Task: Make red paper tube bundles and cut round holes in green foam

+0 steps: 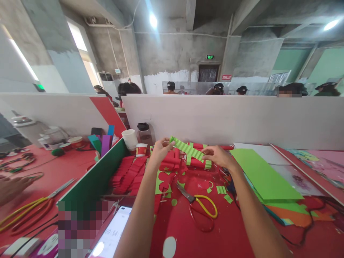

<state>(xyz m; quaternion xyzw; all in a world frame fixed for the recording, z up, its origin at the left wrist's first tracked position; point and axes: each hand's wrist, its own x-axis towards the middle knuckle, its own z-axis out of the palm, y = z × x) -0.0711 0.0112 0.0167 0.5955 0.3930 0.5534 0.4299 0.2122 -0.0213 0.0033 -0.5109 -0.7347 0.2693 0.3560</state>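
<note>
Pleated green paper strip (189, 149) spans the gap between two bare hands above a red tabletop (231, 233), its creases visible along the open stretch; the left hand (160, 150) pinches the far-left end, where the folds bunch closely, while the right hand (216, 154) grips the opposite end between thumb and fingers, the pleats there spread wider; the creasing appears well advanced, though the fingers hide the ends and whether every fold is in place cannot be told. Just below and behind the strip lie red paper rolls (176, 154), some with green pieces across them, apparently shaped already; red pleated strips (129, 175) sit in a batch at left, their folds seemingly made, beside a green divider (92, 175). Loose work is in view too; green scraps (221, 190) and a green sheet with red rounded shapes (163, 182) lie near scissors (191, 199) that rest untouched, blades apart; flat green sheets (266, 175) at right show no pleats and look unworked. A phone (114, 229) lies at lower left, its screen lit; across the divider, another person's hand (13, 188) rests near a second pair of scissors (51, 197), well apart from the strip.
</note>
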